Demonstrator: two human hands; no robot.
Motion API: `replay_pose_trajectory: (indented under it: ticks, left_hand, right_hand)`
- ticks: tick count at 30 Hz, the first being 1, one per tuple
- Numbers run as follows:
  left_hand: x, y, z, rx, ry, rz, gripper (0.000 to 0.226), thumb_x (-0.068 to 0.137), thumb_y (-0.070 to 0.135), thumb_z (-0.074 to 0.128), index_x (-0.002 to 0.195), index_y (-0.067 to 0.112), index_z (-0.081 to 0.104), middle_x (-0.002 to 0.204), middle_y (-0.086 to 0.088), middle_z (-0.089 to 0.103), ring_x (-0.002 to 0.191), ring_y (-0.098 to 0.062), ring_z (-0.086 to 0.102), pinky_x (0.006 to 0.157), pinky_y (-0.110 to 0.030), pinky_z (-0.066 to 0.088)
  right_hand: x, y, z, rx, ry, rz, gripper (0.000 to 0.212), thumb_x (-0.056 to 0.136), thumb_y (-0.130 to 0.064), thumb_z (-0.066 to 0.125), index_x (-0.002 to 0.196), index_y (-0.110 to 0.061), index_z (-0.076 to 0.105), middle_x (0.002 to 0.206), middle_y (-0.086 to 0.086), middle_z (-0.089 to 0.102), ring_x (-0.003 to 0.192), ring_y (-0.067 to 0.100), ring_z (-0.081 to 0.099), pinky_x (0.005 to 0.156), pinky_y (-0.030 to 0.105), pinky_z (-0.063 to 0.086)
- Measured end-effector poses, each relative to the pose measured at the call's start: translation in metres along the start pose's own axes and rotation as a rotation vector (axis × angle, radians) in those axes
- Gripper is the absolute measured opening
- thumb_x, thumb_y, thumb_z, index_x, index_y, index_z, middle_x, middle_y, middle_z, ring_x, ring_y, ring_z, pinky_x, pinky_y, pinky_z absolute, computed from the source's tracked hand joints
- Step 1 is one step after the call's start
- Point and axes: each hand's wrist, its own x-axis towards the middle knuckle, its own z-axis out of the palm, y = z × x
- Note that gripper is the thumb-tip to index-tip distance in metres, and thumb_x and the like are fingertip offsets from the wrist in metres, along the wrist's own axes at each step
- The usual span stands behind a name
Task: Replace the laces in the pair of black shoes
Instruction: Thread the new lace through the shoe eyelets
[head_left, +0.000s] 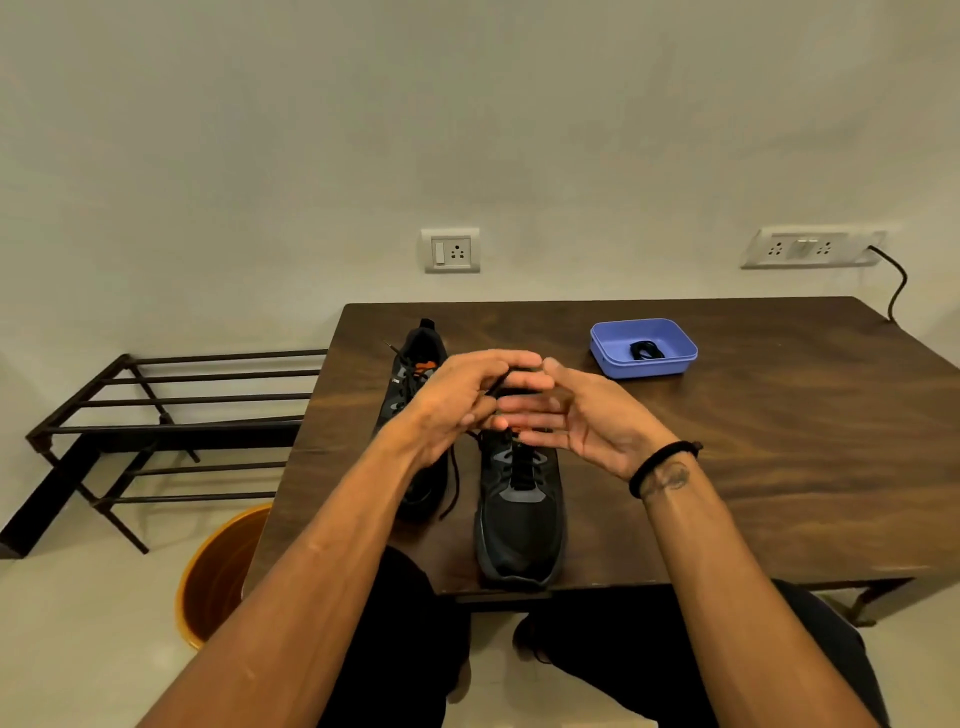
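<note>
Two shoes reach the table's near edge; left hand fingers pinch lace, right hand spread.

Shoes, black: two, a left shoe and a right shoe, on one table; hands: two, a left hand and a right hand, with one wristband. Trays, blue: one tray, holding one black lace bundle; loose lace ends hanging by the shoes: one clearly seen, others hidden behind the hands. Wall outlets: two, a small outlet and a wide outlet, with one cable; racks: one rack; bins, orange: one bin.
</note>
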Motion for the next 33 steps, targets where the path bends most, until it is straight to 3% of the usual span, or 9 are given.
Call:
replay_pose_trajectory:
  ticks: [3, 5, 9, 13, 16, 19, 22, 25, 33]
  left_hand:
    - [0.002, 0.000, 0.006, -0.019, -0.062, 0.027, 0.038, 0.111, 0.011, 0.035, 0.143, 0.014, 0.056, 0.134, 0.004, 0.069, 0.043, -0.002, 0.049, 0.063, -0.026, 0.047]
    - [0.004, -0.005, 0.008, 0.070, -0.019, 0.086, 0.036, 0.110, 0.009, 0.042, 0.142, 0.014, 0.057, 0.127, 0.002, 0.072, 0.069, -0.001, 0.069, 0.063, -0.020, 0.053]
    - [0.013, -0.018, 0.001, 0.559, 0.288, 0.294, 0.021, 0.103, 0.025, 0.062, 0.120, 0.025, 0.075, 0.097, 0.011, 0.079, 0.080, 0.005, 0.070, 0.075, -0.020, 0.055]
    - [0.011, -0.026, -0.017, 0.798, 0.636, 0.069, 0.012, 0.100, 0.038, 0.062, 0.093, 0.039, 0.072, 0.077, 0.018, 0.075, 0.086, 0.002, 0.069, 0.080, -0.027, 0.055]
    - [0.005, -0.030, -0.020, 1.014, 0.608, -0.200, 0.019, 0.097, 0.046, 0.062, 0.090, 0.034, 0.075, 0.091, 0.005, 0.075, 0.093, -0.023, 0.071, 0.086, -0.039, 0.058]
    - [-0.001, -0.021, -0.003, 1.184, 0.599, -0.071, 0.034, 0.093, 0.058, 0.065, 0.083, 0.027, 0.074, 0.075, 0.006, 0.069, 0.076, -0.018, 0.070, 0.076, -0.034, 0.059]
    - [-0.001, -0.009, 0.018, 0.979, 0.402, 0.188, 0.027, 0.085, 0.057, 0.076, 0.096, 0.033, 0.076, 0.079, 0.014, 0.071, 0.076, -0.001, 0.066, 0.073, -0.021, 0.053]
    - [0.001, -0.010, 0.031, 0.678, 0.177, 0.184, 0.031, 0.086, 0.032, 0.083, 0.116, 0.025, 0.077, 0.094, 0.010, 0.078, 0.088, 0.002, 0.071, 0.085, -0.018, 0.056]
    - [0.004, -0.021, 0.003, 0.896, 0.469, 0.078, 0.005, 0.088, 0.032, 0.078, 0.092, 0.036, 0.077, 0.079, 0.019, 0.071, 0.081, 0.004, 0.067, 0.089, -0.036, 0.059]
  right_hand:
    - [0.006, -0.001, -0.002, 0.273, -0.029, -0.003, 0.054, 0.101, -0.055, 0.055, 0.124, -0.006, 0.062, 0.119, 0.022, 0.072, 0.119, 0.036, 0.068, 0.112, 0.057, 0.045]
    - [0.005, 0.001, 0.000, 0.258, -0.053, -0.016, 0.056, 0.098, -0.052, 0.062, 0.129, -0.006, 0.061, 0.118, 0.022, 0.072, 0.115, 0.035, 0.070, 0.109, 0.055, 0.049]
    - [-0.003, -0.001, -0.002, 0.135, -0.069, -0.060, 0.048, 0.093, -0.021, 0.074, 0.133, 0.001, 0.061, 0.087, 0.010, 0.068, 0.074, 0.017, 0.063, 0.079, 0.037, 0.061]
    - [-0.008, -0.014, -0.025, 0.046, 0.215, -0.157, 0.021, 0.092, -0.007, 0.073, 0.112, 0.000, 0.071, 0.085, 0.009, 0.069, 0.063, 0.010, 0.056, 0.067, 0.027, 0.059]
    - [-0.016, -0.021, -0.046, -0.157, 0.449, -0.226, 0.010, 0.092, -0.008, 0.075, 0.101, -0.003, 0.075, 0.089, 0.011, 0.073, 0.073, 0.014, 0.062, 0.065, 0.026, 0.056]
    - [-0.022, -0.022, -0.051, -0.374, 0.434, -0.230, 0.009, 0.096, -0.006, 0.070, 0.102, -0.007, 0.077, 0.095, 0.011, 0.077, 0.083, 0.018, 0.062, 0.070, 0.028, 0.056]
    - [-0.024, -0.018, -0.044, -0.476, 0.245, -0.199, 0.017, 0.098, -0.002, 0.065, 0.106, -0.010, 0.077, 0.096, 0.011, 0.079, 0.078, 0.015, 0.061, 0.070, 0.027, 0.055]
    - [-0.022, -0.016, -0.035, -0.465, 0.192, -0.229, 0.012, 0.096, -0.006, 0.070, 0.107, -0.003, 0.073, 0.090, 0.013, 0.079, 0.068, 0.012, 0.060, 0.064, 0.025, 0.052]
    - [-0.019, -0.013, -0.043, -0.554, 0.374, -0.286, 0.010, 0.095, -0.004, 0.070, 0.099, -0.010, 0.077, 0.089, 0.009, 0.076, 0.072, 0.011, 0.064, 0.067, 0.020, 0.058]
